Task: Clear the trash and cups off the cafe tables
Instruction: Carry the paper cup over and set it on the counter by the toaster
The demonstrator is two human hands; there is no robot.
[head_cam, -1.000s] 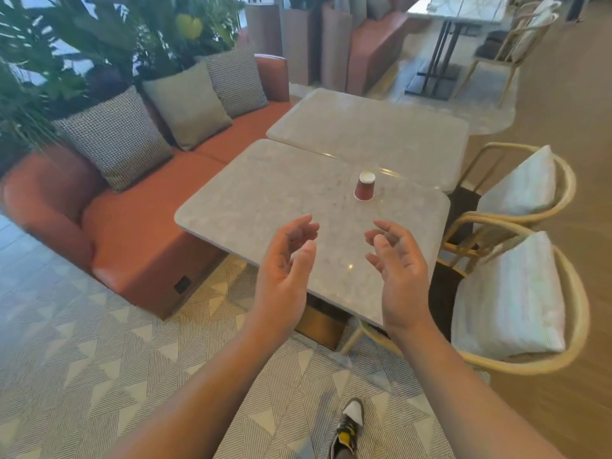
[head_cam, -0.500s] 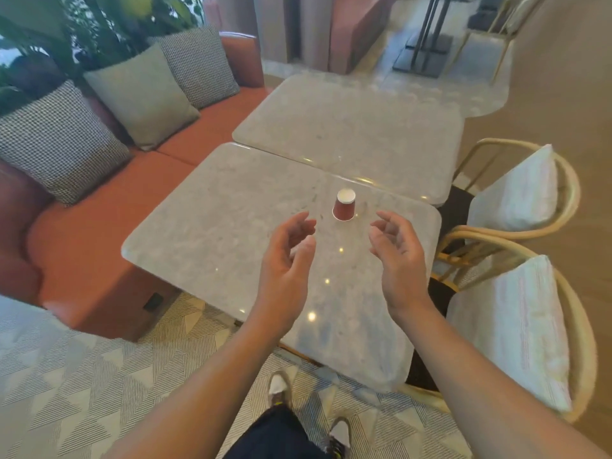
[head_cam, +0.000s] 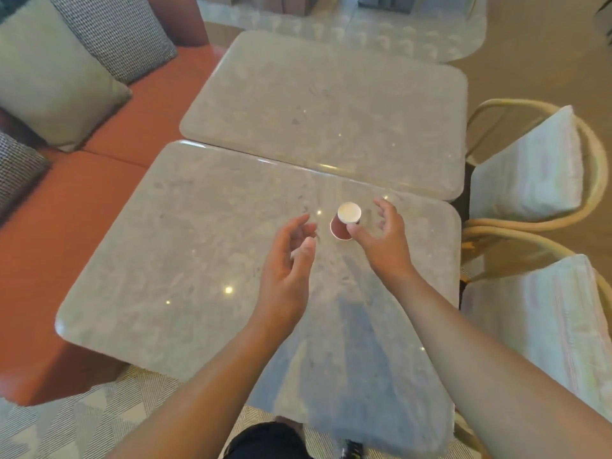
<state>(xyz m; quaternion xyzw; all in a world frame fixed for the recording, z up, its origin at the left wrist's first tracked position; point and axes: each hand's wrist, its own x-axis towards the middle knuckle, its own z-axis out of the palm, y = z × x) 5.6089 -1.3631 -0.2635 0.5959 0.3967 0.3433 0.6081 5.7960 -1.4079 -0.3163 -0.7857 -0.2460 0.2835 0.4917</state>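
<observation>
Orange sofa [head_cam: 59,233] runs down the left side, along both benches. Near bench [head_cam: 185,246]: pale marble-look top with rounded corners and glints of light. Far bench [head_cam: 331,104]: same top, butted against the near one's far edge with a thin seam between. Patterned grey rug [head_cam: 82,425] on the floor at lower left, under the near bench's corner.

Two cane-framed chairs on the right, each with a pale cushion. The near chair [head_cam: 546,326] is beside the near bench and the far chair [head_cam: 530,167] beside the far bench. Three pillows on the sofa at upper left: a plain grey-green pillow [head_cam: 49,77], a houndstooth pillow [head_cam: 116,31] behind it, and a second houndstooth pillow [head_cam: 16,167] cut off by the left edge.

Both bare forearms reach in from the bottom over the near bench. The left hand [head_cam: 288,260] is above the bench top, left of the cup and clearly apart from it, palm turned inward, fingers [head_cam: 299,226] loosely curled and holding nothing. The right hand [head_cam: 384,240] is at the cup's right side, spread wide in a C shape, with its fingers [head_cam: 385,207] arched past the cup's far right and not on it. The thumb tip [head_cam: 353,230] is at the cup's red wall, but I cannot tell whether it actually touches.

Cup [head_cam: 344,223]: small, with a red wall and a white disc on top. It stands on the near bench toward the far right part, near the seam, between the two hands and closer to the right one. I cannot tell whether the white top is a lid or an upturned base.
</observation>
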